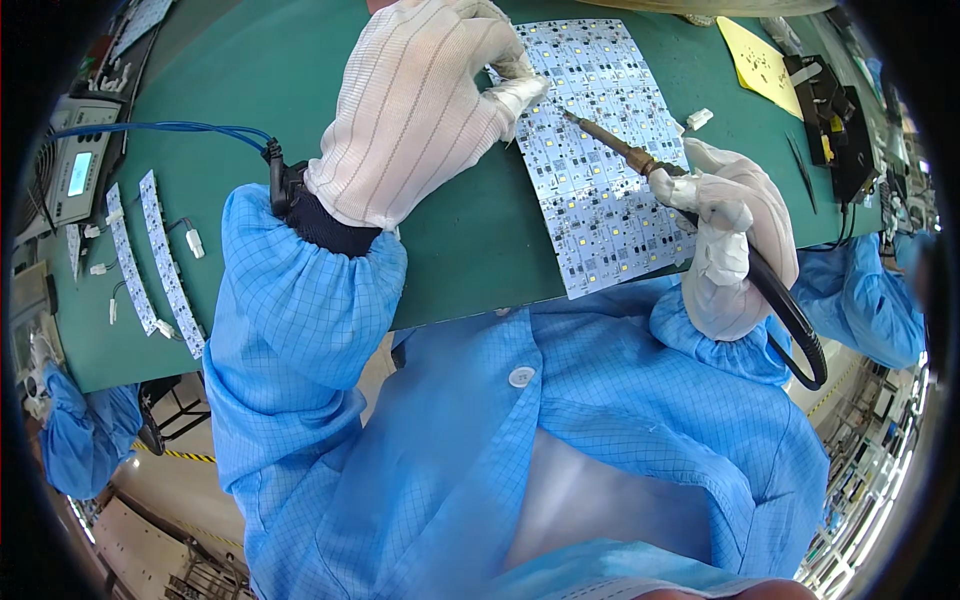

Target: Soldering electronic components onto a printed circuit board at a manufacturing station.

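A white panel of LED circuit boards [600,230], dotted with small chips and yellow LEDs, lies on the green work mat [455,255]. My right hand [735,240], in a white glove, is closed round a soldering iron [640,158]. The iron's tip points up and left at the panel's upper left part; whether it touches cannot be told. At the panel's upper left edge is my left hand [420,110], gloved in striped white, with thumb and fingers pinched together. Whatever lies in that pinch is too small or hidden to name. A black wrist strap [285,185] with a blue cable circles my left wrist.
Two LED strips [168,262] with white plugs lie at the left, near a grey device with a lit screen [85,165]. To the right are a white connector [699,119], tweezers [802,172], a yellow sheet [758,65] and a black stand [852,140]. Other people's blue sleeves [865,305] show beyond.
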Demonstrator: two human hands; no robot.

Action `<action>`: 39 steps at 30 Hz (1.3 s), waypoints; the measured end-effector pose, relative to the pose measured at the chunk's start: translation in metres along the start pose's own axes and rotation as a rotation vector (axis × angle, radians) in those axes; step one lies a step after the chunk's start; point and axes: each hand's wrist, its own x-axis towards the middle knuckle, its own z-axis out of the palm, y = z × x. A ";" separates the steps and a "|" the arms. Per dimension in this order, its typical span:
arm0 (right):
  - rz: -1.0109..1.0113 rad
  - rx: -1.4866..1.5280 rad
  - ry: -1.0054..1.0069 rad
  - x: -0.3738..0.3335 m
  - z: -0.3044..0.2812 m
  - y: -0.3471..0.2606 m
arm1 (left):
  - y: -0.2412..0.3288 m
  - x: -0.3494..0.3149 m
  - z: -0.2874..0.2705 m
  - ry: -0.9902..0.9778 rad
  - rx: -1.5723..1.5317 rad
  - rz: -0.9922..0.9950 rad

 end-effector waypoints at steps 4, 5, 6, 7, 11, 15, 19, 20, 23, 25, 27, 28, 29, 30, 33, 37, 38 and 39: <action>0.001 -0.037 -0.021 0.002 0.000 -0.001 | -0.014 -0.004 0.013 -0.016 0.011 0.024; -0.002 -0.031 -0.022 0.001 -0.001 0.000 | -0.015 -0.005 0.013 -0.015 0.017 0.021; 0.005 -0.017 -0.022 0.000 -0.001 0.003 | -0.016 -0.004 0.016 0.029 -0.017 0.045; 0.012 -0.002 -0.022 -0.001 -0.004 0.010 | -0.016 -0.004 0.018 0.073 -0.052 0.069; 0.038 0.071 -0.024 -0.008 -0.008 0.018 | -0.013 -0.001 0.015 0.009 0.020 0.070; 0.062 0.138 -0.029 -0.009 0.001 0.024 | -0.001 0.004 0.004 -0.027 0.007 0.007; 0.088 0.208 -0.033 -0.015 0.004 0.027 | -0.012 0.000 0.010 -0.021 -0.017 0.006; 0.093 0.226 -0.034 -0.016 0.007 0.029 | -0.013 -0.002 0.011 -0.021 -0.017 0.005; 0.114 0.272 -0.034 -0.019 0.008 0.034 | -0.014 -0.002 0.011 -0.007 0.002 0.062; 0.127 0.309 -0.036 -0.022 0.010 0.035 | -0.016 -0.003 0.012 -0.020 0.021 0.055; 0.139 0.345 -0.038 -0.026 0.011 0.035 | -0.016 -0.004 0.013 0.003 -0.013 0.051; 0.145 0.363 -0.040 -0.028 0.012 0.036 | -0.017 -0.004 0.013 0.026 -0.048 0.047; 0.151 0.382 -0.041 -0.030 0.010 0.035 | -0.017 -0.005 0.013 0.026 -0.047 0.046; 0.158 0.398 -0.041 -0.031 0.012 0.037 | -0.017 -0.004 0.013 -0.001 -0.030 0.032; 0.177 0.448 -0.043 -0.037 0.012 0.038 | -0.015 -0.003 0.011 -0.039 -0.001 0.014; 0.202 0.518 -0.047 -0.043 0.017 0.036 | -0.019 -0.004 0.012 -0.022 -0.013 0.046; 0.208 0.536 -0.049 -0.047 0.015 0.034 | -0.019 -0.005 0.012 -0.022 -0.012 0.045; 0.214 0.553 -0.049 -0.036 0.033 0.048 | -0.019 -0.005 0.013 -0.022 -0.020 0.039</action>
